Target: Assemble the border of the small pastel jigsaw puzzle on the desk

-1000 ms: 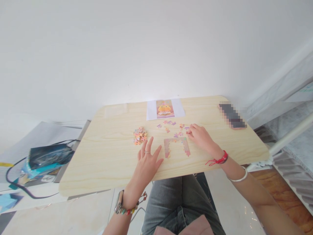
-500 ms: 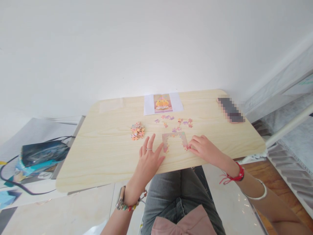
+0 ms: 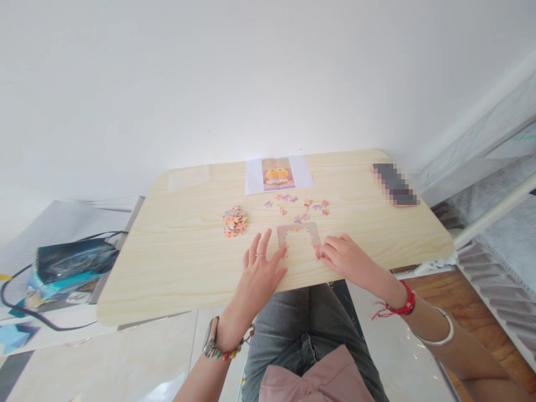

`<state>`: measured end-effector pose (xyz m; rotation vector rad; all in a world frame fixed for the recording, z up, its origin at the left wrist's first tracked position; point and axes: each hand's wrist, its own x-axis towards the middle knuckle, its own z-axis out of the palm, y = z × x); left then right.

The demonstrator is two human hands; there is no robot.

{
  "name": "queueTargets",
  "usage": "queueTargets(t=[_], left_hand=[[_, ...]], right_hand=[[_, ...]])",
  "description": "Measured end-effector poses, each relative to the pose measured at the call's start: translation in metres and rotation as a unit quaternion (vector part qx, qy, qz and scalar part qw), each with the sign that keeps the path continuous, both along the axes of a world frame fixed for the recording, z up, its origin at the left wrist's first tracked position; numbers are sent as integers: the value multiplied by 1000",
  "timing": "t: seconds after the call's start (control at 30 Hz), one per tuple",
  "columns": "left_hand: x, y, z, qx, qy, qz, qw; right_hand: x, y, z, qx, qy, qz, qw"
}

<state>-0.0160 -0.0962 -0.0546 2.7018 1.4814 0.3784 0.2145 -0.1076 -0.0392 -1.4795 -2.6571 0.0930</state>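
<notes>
A partly joined jigsaw frame, shaped like an arch, lies on the light wooden table. My left hand rests flat beside the frame's left leg, fingers spread, thumb touching it. My right hand presses its fingertips on a small puzzle piece at the bottom of the frame's right leg. A heap of loose pieces sits to the left, and scattered pieces lie just beyond the frame. A reference picture on white paper lies at the table's far edge.
A phone lies at the far right corner of the table. To the left, below the table, are a dark bag and a black cable. A white rail and bedding stand at the right. My legs are under the table's near edge.
My right hand drew back from the scattered pieces to the bottom of the frame's right leg, bringing a piece. My left hand stayed beside the frame. The view shifted slightly.
</notes>
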Motion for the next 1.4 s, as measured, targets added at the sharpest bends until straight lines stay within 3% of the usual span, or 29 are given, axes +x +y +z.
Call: queueTargets(t=[0.83, 1.13, 1.4], left_hand=[[7, -3, 3, -14, -3, -10, 1000], [-4, 11, 2, 20, -6, 16, 1000], [-16, 15, -2, 30, -7, 33, 999]], right_hand=[[2, 0, 5, -1, 4, 5, 1000], [35, 49, 11, 54, 14, -75, 996], [32, 67, 8, 47, 6, -53, 997]])
